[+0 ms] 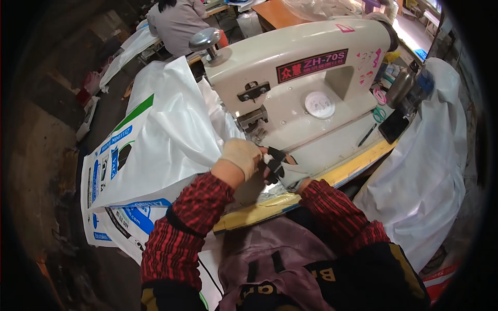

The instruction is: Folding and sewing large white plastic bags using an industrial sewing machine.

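A cream-coloured industrial sewing machine (249,59) stands before me, its needle area at the left end. My left hand (241,158), in a cream glove, is closed just below the needle area. Close against its fingertips is my right hand (284,170), in a grey and black glove with bare fingertips, its fingers bent inward. Whatever is pinched between the hands is too small or hidden to make out. White woven sacking (171,124) with blue and green print spreads left of the machine, beside my left hand and forearm.
More white sacking (425,176) hangs at the right. On the machine table lie a black pen (367,135), a phone (394,126), green-handled scissors (379,114) and a round white disc (319,105). Yellow material covers the table's front edge (259,211). Another person (176,26) sits behind.
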Available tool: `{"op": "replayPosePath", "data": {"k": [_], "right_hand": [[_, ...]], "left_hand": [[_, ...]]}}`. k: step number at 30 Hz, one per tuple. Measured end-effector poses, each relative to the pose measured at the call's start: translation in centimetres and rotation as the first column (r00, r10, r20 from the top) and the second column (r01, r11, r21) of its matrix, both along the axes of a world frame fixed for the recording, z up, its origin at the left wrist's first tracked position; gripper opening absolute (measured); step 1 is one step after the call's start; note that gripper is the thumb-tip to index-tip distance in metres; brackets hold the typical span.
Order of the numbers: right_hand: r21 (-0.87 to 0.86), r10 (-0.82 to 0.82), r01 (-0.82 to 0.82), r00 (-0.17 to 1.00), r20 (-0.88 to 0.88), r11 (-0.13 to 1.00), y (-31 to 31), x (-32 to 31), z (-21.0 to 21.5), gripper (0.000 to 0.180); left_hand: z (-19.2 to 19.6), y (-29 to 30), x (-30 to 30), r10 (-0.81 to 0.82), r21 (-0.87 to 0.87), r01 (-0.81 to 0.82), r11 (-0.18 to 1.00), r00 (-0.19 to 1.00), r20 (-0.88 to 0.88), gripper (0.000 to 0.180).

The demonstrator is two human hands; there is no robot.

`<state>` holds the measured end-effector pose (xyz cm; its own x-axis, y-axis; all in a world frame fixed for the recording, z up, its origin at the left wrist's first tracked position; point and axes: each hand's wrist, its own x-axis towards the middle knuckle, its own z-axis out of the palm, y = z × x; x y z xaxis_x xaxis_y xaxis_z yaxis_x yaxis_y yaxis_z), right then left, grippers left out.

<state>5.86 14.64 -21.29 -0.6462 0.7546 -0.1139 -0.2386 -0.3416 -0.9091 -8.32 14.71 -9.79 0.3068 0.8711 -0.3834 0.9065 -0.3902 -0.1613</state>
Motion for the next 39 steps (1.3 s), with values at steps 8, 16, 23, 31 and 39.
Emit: {"op": "replayPosePath", "data": {"k": [8, 16, 23, 31, 39], "right_hand": [[0.0, -0.001, 0.001, 0.999, 0.05, 1.0, -1.9, 0.1, 3.0, 0.04], [0.805, -0.208, 0.146, 0.978, -0.029, 0.575, -3.6, -3.0, 13.0, 0.057], [0.69, 0.243, -0.461, 0.886, 0.395, 0.559, -8.4, -5.3, 19.4, 0.026], [0.767, -0.735, -0.447, 0.677, -0.047, -0.46, -6.2, -0.9, 20.9, 0.022], [0.73, -0.843, -0.612, 0.529, 0.092, -0.305, -4.1, -3.7, 26.7, 0.037]], "left_hand": [[3.7, -0.4, -9.7, 0.244, 0.24, -0.223, 0.945, 0.968, -0.059, 0.013], [18.3, -17.4, -10.9, -0.178, 0.605, -0.11, 0.788, 0.901, 0.395, 0.013], [13.7, -26.9, -9.9, -0.175, 0.943, -0.285, 0.17, 0.933, 0.314, 0.008], [-17.6, -43.9, -16.8, -0.47, -0.937, -0.158, 0.312, -0.883, -0.008, 0.02], [-18.7, -56.6, -30.5, -0.743, -0.836, -0.542, 0.083, -0.593, 0.311, 0.007]]}}
